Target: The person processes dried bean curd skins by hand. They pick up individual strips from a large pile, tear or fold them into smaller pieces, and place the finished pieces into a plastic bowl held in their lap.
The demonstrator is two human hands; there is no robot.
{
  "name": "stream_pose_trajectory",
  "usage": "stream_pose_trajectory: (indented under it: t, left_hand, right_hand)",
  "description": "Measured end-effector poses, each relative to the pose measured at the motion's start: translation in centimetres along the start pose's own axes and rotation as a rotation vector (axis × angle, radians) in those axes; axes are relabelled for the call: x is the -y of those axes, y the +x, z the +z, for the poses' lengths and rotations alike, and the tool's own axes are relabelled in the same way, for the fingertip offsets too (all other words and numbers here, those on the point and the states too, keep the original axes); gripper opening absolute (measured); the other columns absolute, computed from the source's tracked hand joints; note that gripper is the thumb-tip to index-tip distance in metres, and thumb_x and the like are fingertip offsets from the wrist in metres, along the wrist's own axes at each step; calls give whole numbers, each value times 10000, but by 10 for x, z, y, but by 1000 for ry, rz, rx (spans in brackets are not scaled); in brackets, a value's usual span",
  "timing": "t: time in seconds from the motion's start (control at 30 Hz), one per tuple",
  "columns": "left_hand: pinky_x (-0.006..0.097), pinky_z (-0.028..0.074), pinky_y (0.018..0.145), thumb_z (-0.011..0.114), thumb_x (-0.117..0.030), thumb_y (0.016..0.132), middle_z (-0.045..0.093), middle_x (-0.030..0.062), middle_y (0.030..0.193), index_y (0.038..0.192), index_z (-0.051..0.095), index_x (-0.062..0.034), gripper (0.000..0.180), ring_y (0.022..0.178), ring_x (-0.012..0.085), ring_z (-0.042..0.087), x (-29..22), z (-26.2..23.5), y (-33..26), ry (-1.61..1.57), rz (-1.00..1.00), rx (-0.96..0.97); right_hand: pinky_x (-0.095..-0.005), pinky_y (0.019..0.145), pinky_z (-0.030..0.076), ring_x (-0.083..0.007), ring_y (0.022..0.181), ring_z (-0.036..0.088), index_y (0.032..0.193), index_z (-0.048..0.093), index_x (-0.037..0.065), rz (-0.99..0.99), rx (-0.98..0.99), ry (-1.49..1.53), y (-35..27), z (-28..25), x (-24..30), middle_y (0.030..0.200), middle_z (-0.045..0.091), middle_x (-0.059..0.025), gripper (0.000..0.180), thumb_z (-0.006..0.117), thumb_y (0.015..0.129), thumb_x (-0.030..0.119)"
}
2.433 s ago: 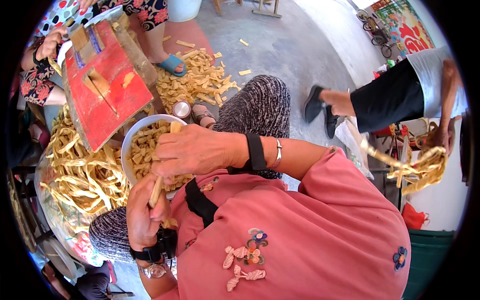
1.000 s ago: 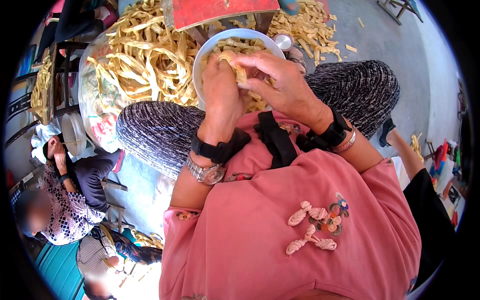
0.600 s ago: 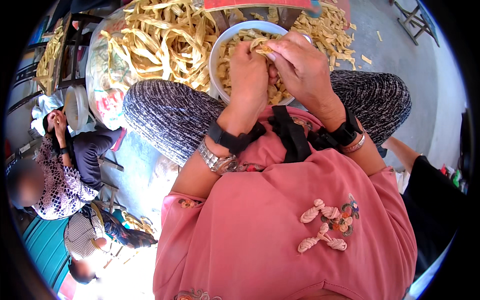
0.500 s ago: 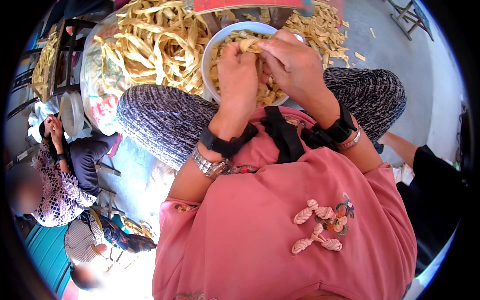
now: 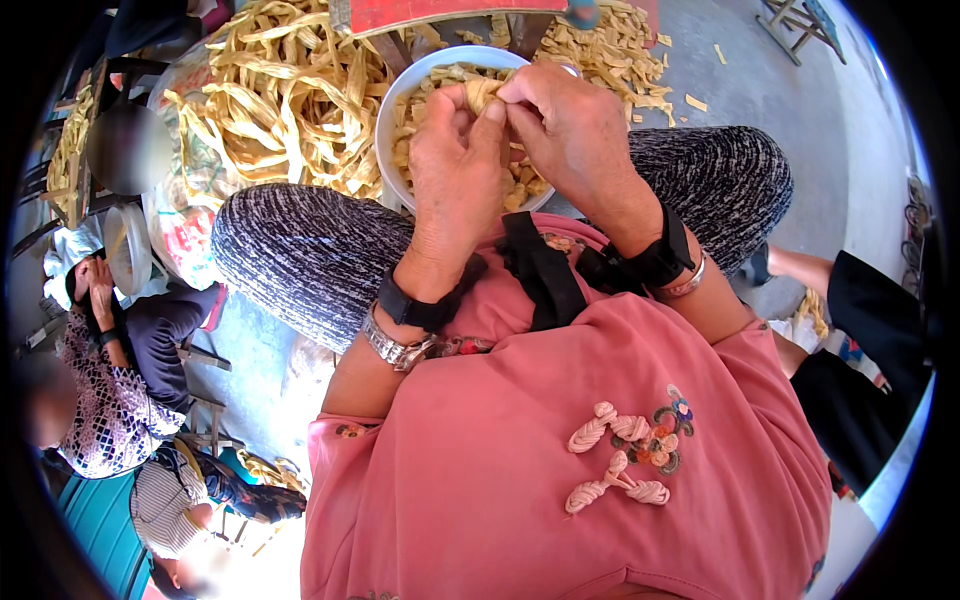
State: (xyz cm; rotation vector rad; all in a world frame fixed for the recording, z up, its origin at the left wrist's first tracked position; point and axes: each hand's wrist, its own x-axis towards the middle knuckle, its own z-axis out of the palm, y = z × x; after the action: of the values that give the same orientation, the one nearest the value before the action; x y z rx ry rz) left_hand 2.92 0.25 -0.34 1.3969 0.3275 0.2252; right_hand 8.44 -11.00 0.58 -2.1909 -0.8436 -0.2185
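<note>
Moved side by side since two seconds ago, left hand (image 5: 458, 170) and right hand (image 5: 575, 128) pinch between them a folded yellow strip (image 5: 481, 94), above a pale bowl (image 5: 465, 54), long strips (image 5: 290, 110) heaped left of the left hand.

Head-worn fisheye view — steeply downward

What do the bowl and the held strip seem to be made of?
Bowl: probably plastic, judging by its smooth, pale, evenly rounded wall; enamel is possible. Strip: perhaps dried food, dull yellow and pliable, judging by its folds; exact kind unclear.
</note>
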Motion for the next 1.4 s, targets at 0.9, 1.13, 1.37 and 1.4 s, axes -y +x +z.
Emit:
stream_pose_trajectory:
  t: [0.9, 1.13, 1.37, 1.4]
  left_hand:
    - [418, 502, 738, 519, -77, 802, 613, 286, 919, 1030, 521, 90, 283, 899, 387, 624, 8, -54, -35, 366, -111, -63]
    - [390, 515, 744, 583, -93, 744, 607, 246, 988, 1019, 561, 91, 332, 904, 339, 628, 39, -57, -19, 594, -11, 9]
    - [341, 492, 837, 637, -226, 775, 509, 218, 1221, 1256, 433, 56, 594, 1112, 299, 537, 36, -56, -12, 414, -223, 90]
    - [357, 444, 895, 660, -304, 756, 397, 198, 1291, 1304, 336, 39, 723, 1178, 303, 442, 50, -59, -11, 97, 167, 225]
  right_hand:
    - [-215, 775, 398, -73, 886, 499, 1062, 523, 33, 426, 591, 729, -14, 45, -29, 967, 536, -10, 193, 545, 873, 64]
    - [-276, 926, 372, -158, 1055, 507, 1203, 481, 8, 260, 610, 507, -18, 53, -54, 1116, 538, -57, 320, 543, 894, 65]
    - [-292, 818, 432, -162, 961, 534, 1138, 510, 19, 138, 619, 558, -20, 53, -72, 1026, 545, -69, 289, 591, 871, 97]
    - [-294, 798, 446, -164, 937, 543, 1122, 520, 22, 101, 708, 512, -19, 53, -72, 1008, 554, -67, 283, 603, 867, 110]
